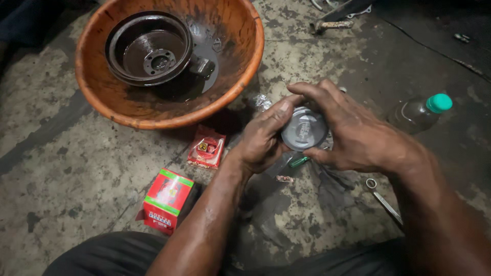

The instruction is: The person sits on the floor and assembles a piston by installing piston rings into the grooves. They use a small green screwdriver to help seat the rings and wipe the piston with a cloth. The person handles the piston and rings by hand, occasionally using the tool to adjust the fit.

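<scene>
Head view: we see an orange basin (102, 97) holding dark liquid and a drum-shaped metal part (148, 47). Below-right of the basin, left hand (261, 140) and right hand (353, 133) both grip a round grey lid (303, 130), fingers pressed around it. A red box (167, 200) below the basin; a green-capped bottle (419, 112) right of it.

Ahead left: orange basin (97, 92) holding a dark drum (148, 48) blocks the floor.
Near left: red box (167, 200) and opened red packet (206, 147) crowd the lane.
Right: bottle (419, 112) and wrench (383, 199) lie in the way.
Open: bare concrete floor (61, 168) far left.
</scene>
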